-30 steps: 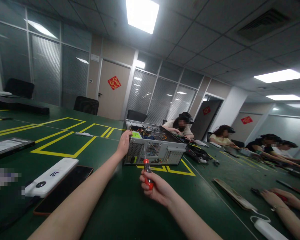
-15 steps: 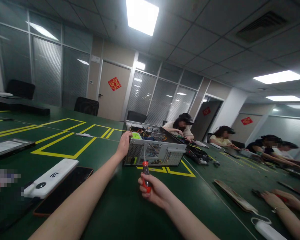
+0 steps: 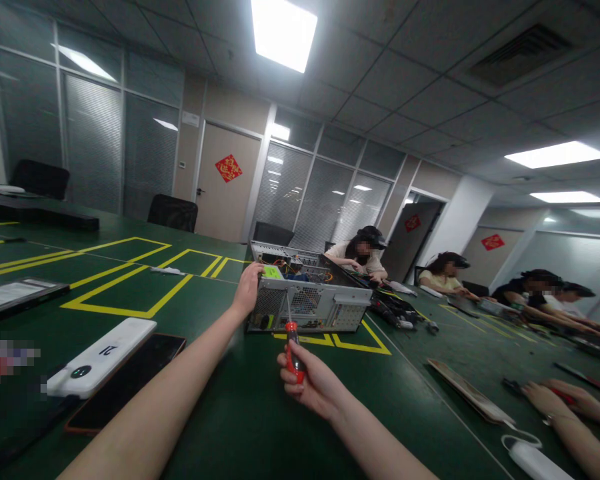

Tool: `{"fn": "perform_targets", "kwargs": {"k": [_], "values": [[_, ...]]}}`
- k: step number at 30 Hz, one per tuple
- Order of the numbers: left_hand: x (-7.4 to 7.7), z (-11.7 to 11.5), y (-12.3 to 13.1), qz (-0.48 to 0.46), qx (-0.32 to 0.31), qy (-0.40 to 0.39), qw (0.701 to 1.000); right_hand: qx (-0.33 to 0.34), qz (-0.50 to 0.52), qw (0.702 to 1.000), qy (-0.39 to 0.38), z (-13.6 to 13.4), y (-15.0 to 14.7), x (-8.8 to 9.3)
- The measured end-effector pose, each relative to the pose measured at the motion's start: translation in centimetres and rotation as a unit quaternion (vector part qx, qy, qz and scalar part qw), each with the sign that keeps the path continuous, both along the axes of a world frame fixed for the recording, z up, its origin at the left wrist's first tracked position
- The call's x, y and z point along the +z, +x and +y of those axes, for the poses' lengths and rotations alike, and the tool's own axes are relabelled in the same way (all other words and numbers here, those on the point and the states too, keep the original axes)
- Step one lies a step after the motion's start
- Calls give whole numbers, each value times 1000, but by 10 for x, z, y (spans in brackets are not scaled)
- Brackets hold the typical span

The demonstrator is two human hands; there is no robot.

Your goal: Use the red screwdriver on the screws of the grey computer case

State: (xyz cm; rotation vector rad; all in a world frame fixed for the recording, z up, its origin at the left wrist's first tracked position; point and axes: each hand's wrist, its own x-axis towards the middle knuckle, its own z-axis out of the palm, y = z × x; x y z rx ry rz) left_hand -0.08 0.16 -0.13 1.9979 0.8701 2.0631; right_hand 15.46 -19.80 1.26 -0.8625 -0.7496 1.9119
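An opened computer case (image 3: pixel 325 308) lies on its side on the green table, its perforated rear panel towards me and its wiring showing at the top. My left hand (image 3: pixel 249 288) grips the case at its left corner, beside a bright green label (image 3: pixel 272 272). In my right hand (image 3: pixel 305 377) is a screwdriver (image 3: pixel 293 343) with a red and black handle. Its thin shaft points up at the rear panel; whether the tip touches a screw is too small to make out.
Left of my arm lie a white power bank (image 3: pixel 105 357), a dark phone (image 3: pixel 130 383) and a hard drive (image 3: pixel 17 297). To the right are another phone (image 3: pixel 467 390), a white device (image 3: pixel 537 460) and a co-worker's hands (image 3: pixel 550 400). More people (image 3: pixel 363 253) work farther along the table.
The screwdriver handle has turned and tilted slightly in my right hand, with the fingers shifting on it. My left hand and the computer case stay in place.
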Motion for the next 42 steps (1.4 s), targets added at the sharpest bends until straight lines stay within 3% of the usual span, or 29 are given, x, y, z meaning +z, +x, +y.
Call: {"fn": "perform_targets", "kwargs": {"k": [42], "values": [[-1,1,1,1,9,6,1000,24,-50,998,23,3,3,-8]]}}
